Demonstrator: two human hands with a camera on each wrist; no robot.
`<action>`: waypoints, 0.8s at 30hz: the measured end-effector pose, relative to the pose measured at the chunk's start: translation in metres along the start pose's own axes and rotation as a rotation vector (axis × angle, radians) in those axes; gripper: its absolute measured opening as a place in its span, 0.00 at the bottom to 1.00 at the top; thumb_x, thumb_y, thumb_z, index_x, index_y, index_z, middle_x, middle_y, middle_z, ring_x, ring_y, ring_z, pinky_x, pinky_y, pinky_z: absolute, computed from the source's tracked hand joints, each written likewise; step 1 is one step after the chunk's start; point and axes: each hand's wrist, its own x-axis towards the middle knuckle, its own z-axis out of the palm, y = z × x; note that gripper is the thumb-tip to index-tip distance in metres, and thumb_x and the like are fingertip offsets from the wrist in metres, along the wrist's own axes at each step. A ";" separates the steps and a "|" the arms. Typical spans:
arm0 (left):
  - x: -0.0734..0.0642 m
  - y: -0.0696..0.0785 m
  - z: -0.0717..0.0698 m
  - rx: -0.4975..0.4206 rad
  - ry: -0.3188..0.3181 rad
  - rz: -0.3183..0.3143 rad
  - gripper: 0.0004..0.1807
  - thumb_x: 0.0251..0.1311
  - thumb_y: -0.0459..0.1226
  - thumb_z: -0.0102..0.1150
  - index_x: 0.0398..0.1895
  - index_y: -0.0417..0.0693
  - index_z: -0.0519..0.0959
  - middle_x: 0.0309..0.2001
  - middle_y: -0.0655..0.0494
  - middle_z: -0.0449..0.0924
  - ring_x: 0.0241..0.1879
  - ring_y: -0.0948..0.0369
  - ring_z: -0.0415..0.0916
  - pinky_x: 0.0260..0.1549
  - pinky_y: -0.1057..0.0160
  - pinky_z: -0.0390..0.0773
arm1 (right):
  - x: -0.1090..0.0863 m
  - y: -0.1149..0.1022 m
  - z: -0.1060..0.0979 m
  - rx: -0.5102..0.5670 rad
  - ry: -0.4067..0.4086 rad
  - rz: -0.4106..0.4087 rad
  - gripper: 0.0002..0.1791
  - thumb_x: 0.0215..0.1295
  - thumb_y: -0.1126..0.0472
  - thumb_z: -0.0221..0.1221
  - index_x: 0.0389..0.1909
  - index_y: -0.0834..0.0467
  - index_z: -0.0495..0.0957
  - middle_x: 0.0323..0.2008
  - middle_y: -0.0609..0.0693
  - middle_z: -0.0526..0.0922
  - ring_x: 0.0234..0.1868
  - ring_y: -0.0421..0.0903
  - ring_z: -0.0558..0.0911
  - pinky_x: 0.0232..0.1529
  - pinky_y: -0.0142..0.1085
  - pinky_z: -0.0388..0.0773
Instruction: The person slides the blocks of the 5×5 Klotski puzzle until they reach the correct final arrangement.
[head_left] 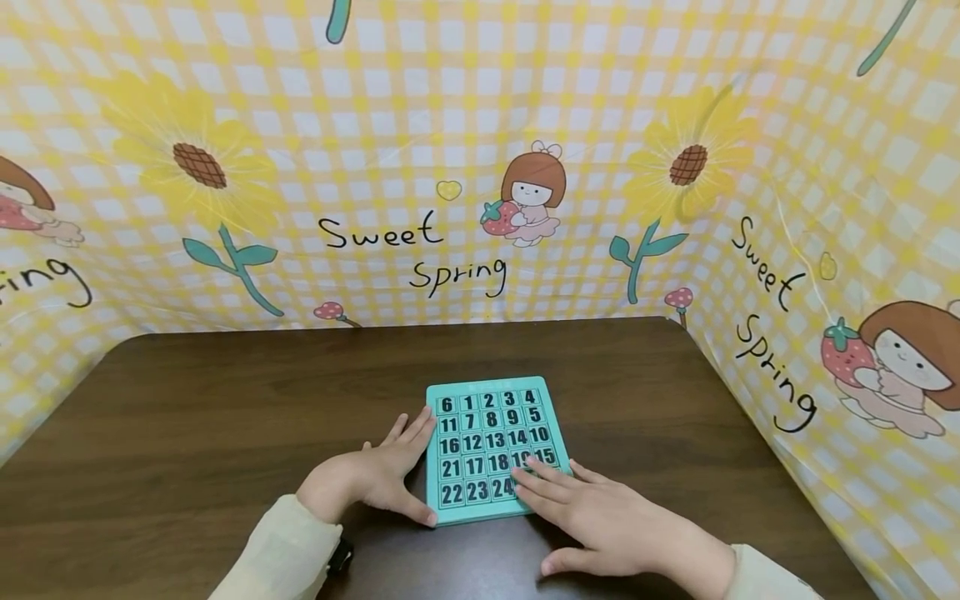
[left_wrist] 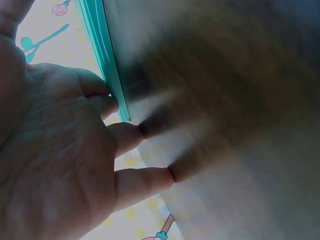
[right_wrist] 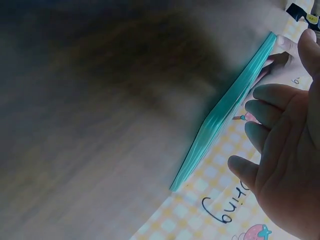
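Note:
A teal sliding number puzzle (head_left: 486,450) lies flat on the table in the head view, its tiles bearing black numbers. The top row reads 6, 1, 2, 3, 4. My left hand (head_left: 382,477) rests along the puzzle's left edge, fingers spread and thumb at the near left corner. Over the near right part lies my right hand (head_left: 600,512), its straight fingertips on or just above the tiles. They hide the near right corner and part of the 19. Both wrist views show the puzzle's teal side, in the left (left_wrist: 102,50) and in the right (right_wrist: 225,115).
The dark brown wooden table (head_left: 225,400) extends around the puzzle on all sides. A yellow checked cloth (head_left: 390,150) with flowers and cartoon figures rises behind the table and at both sides. A black band (head_left: 340,557) shows by the left sleeve.

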 end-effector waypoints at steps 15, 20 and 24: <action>0.000 0.002 0.000 0.004 -0.002 -0.005 0.72 0.43 0.58 0.77 0.81 0.49 0.35 0.82 0.55 0.25 0.80 0.45 0.24 0.64 0.21 0.39 | 0.007 -0.001 0.000 -0.003 -0.061 0.011 0.45 0.70 0.28 0.39 0.77 0.53 0.57 0.79 0.46 0.53 0.80 0.48 0.53 0.68 0.59 0.64; -0.001 0.001 0.000 0.007 0.001 -0.006 0.72 0.43 0.58 0.77 0.81 0.49 0.35 0.82 0.55 0.26 0.80 0.44 0.24 0.64 0.21 0.39 | -0.001 0.003 0.003 0.011 -0.051 0.019 0.45 0.69 0.28 0.40 0.77 0.53 0.56 0.79 0.47 0.53 0.79 0.50 0.54 0.68 0.60 0.65; -0.001 0.001 -0.001 0.008 0.002 -0.004 0.72 0.43 0.58 0.77 0.81 0.48 0.36 0.82 0.54 0.26 0.80 0.44 0.24 0.63 0.21 0.39 | -0.006 0.006 0.004 0.018 -0.040 0.026 0.45 0.69 0.28 0.42 0.78 0.52 0.55 0.79 0.47 0.53 0.79 0.51 0.54 0.66 0.62 0.65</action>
